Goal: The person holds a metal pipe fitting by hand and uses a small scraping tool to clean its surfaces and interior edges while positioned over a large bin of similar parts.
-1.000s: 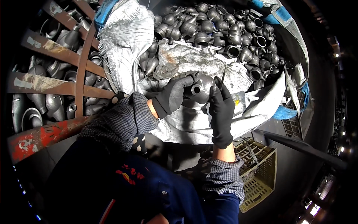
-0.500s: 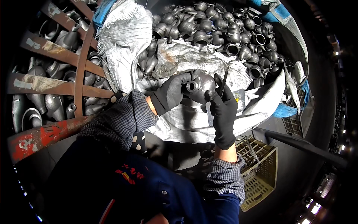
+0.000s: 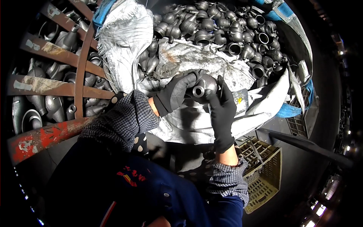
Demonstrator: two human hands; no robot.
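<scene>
In a black glove, my left hand (image 3: 174, 94) grips a dark grey metal casting (image 3: 208, 83) with a rounded body. Its short tubular neck, open at the end, faces me. My right hand (image 3: 224, 113), also gloved, is closed on a slim dark file-like tool (image 3: 221, 81) that stands up beside the casting's right side. The tool's handle end is hidden in the glove, and I cannot tell whether its tip touches the metal. Both hands are above the white woven sack (image 3: 196, 130).
Many similar castings (image 3: 207, 24) are heaped at the sack's far side. On the left, a rusty barred crate (image 3: 80, 72) with a red rail (image 3: 49, 137) holds more castings. An olive plastic basket (image 3: 264, 189) is at lower right, near a dark bar (image 3: 302, 143).
The casting has turned, bringing its open neck slightly right and down. The tool has tilted from a long upright line to a shorter one, and my right hand has shifted slightly left.
</scene>
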